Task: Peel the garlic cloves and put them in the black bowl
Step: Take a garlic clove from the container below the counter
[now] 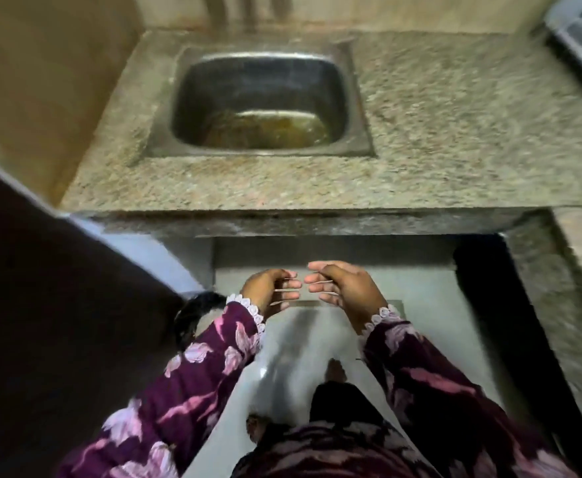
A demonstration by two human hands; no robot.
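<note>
My left hand (271,290) and my right hand (341,288) hang side by side below the counter's front edge, over the pale floor. Their fingertips point toward each other and lie close together. The fingers are loosely curled and I see nothing held in either hand. No garlic cloves and no black bowl show in this view. The frame is blurred by motion.
A speckled stone counter (438,139) carries a steel sink (186,98) with brownish water at its bottom. A grey appliance (581,36) sits at the far right. A dark panel (58,288) stands at my left. A round dark object (193,315) lies on the floor by my left sleeve.
</note>
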